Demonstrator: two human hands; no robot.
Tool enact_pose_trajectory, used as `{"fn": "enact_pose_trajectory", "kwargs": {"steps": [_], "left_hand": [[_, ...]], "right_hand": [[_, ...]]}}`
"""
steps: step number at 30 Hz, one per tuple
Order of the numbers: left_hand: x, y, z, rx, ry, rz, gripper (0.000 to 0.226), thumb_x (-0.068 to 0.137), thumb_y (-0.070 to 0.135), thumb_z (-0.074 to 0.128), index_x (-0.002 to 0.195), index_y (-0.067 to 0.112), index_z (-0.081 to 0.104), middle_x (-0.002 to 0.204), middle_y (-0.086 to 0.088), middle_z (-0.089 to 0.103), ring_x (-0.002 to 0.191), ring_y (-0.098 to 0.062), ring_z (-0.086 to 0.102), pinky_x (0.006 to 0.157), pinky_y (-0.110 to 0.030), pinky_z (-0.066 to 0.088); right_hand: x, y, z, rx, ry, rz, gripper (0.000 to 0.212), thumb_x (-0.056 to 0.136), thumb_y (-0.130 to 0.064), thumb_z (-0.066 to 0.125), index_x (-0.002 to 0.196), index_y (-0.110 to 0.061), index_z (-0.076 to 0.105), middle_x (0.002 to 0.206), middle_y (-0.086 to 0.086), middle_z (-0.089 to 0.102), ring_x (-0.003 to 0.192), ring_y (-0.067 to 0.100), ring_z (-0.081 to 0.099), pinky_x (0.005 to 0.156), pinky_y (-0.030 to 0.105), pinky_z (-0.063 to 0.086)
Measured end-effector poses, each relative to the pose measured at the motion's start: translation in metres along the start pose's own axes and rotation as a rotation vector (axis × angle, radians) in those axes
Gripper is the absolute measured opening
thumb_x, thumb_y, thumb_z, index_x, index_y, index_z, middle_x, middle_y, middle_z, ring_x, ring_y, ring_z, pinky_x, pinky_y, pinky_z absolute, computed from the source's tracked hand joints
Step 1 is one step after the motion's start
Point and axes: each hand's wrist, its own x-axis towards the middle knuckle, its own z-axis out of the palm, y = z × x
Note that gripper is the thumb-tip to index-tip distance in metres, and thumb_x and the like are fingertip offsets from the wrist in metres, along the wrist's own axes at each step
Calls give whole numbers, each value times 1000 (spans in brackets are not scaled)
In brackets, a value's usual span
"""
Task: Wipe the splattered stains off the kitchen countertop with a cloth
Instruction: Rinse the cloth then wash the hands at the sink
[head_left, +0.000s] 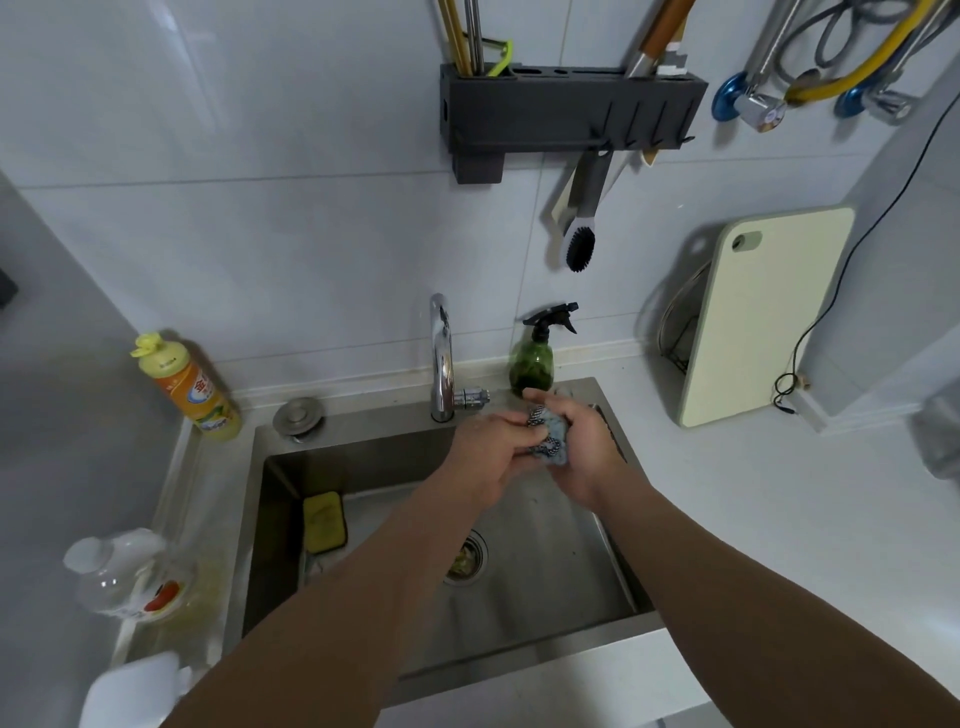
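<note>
White wall tiles back a pale worktop (753, 493) with a steel sink (545, 582) sunk into it, and both hands work over the far right part of that basin, just below the faucet (441, 358). Each grip is closed on the same thing: the left hand (488, 457) and the right hand (582, 452) bunch a small blue-grey cloth (550, 441) between them, fingers curled over it, so the cloth shows only as a crumpled wad in the gap. It looks like a wringing or rinsing hold, though no running water is visible. The cloth sits above the sink, not on the worktop, and the widest open stretch of surface lies to the right of the grip, running from the basin's right rim toward the cutting board (763, 317) leaning on the wall. The right hand is the nearer one to that stretch. Any splatter there is too faint to make out. A green spray bottle (532, 364) stands just behind the hands, and a yellow sponge (324, 522) lies in the basin's left corner.
</note>
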Motion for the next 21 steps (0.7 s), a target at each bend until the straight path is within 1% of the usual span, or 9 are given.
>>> {"fn": "enact_pose_trajectory", "kwargs": {"steps": [3,5,6,9,11,13,16,19,21], "left_hand": [[3,-8,2,7,81,22,22,79,-17,77,88,1,67,102,-20,73,91,-37,75,72,-48,66],[7,-13,1,102,146,73,24,75,-15,82,80,5,70,101,-16,73,94,-34,74,74,-49,65],[9,-15,-1,176,182,101,24,73,-12,85,77,8,72,101,-13,74,97,-32,73,79,-51,65],[10,-13,-7,445,237,155,30,63,17,96,80,18,71,100,-8,76,100,-30,72,92,-52,60],[9,-7,-11,598,268,120,49,51,44,95,87,21,70,100,-6,76,101,-29,70,94,-49,58],[7,-3,-12,710,320,84,60,51,54,92,95,20,70,103,-4,74,104,-28,68,94,-48,58],[1,-2,-7,1007,441,105,60,60,64,86,100,25,64,100,1,68,100,-23,63,92,-43,54],[-7,-8,0,965,168,222,31,71,52,80,75,23,73,68,6,68,64,-11,61,69,-33,48],[-16,-7,8,826,-18,246,25,70,44,83,74,20,75,61,7,65,52,-7,54,60,-30,45]], "right_hand": [[1,7,2,160,19,163,49,101,-49,52,115,-6,71,103,19,72,92,32,72,72,41,60],[-1,9,5,162,0,195,36,102,-38,52,103,-8,72,95,13,73,83,27,73,66,39,59],[-2,10,6,150,1,191,28,100,-29,54,99,-8,72,95,12,73,84,26,73,71,39,59],[-4,8,5,131,35,157,23,96,-11,51,108,-6,70,104,16,75,89,30,75,74,41,61],[-7,4,8,103,45,158,27,98,-9,50,119,-4,67,108,17,75,90,30,75,71,44,62],[-9,2,8,37,30,169,26,97,-8,54,121,-5,66,113,19,73,89,29,75,68,43,61],[-14,-8,0,-185,-48,162,18,93,-3,62,106,-10,72,103,15,75,84,25,75,68,39,60],[-11,-24,-12,-557,-49,72,16,89,-4,68,93,-16,78,95,15,75,74,23,69,58,31,54],[-6,-32,-20,-609,42,-13,12,91,-7,67,97,-11,77,85,21,68,66,28,56,58,33,47]]}}
